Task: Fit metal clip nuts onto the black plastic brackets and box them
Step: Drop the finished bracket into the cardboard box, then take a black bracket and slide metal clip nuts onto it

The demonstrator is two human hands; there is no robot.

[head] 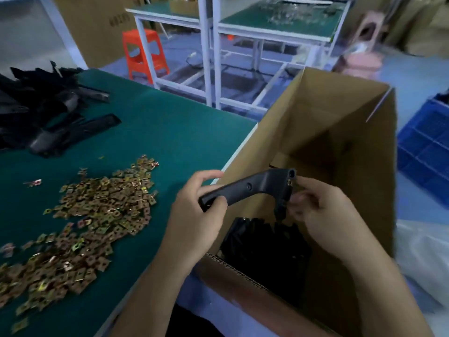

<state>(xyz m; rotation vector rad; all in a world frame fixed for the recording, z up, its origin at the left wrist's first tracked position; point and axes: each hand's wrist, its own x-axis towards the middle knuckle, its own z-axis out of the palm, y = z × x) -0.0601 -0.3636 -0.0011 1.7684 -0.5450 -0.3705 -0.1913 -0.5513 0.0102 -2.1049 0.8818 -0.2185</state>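
A black plastic bracket (252,188) is held over the near edge of an open cardboard box (335,132). My left hand (196,212) grips its long left end. My right hand (320,215) pinches the bent right end, where a small brass clip nut (289,182) shows on the bracket. Several black brackets (264,242) lie inside the box below. A big heap of brass clip nuts (80,222) spreads over the green table (170,132) at left. A pile of loose black brackets (46,110) sits at the far left.
The box stands against the table's right edge. A blue plastic crate (427,152) is on the floor to the right. An orange stool (143,54) and white-framed benches (243,45) stand behind the table. White plastic sheeting (422,261) lies at lower right.
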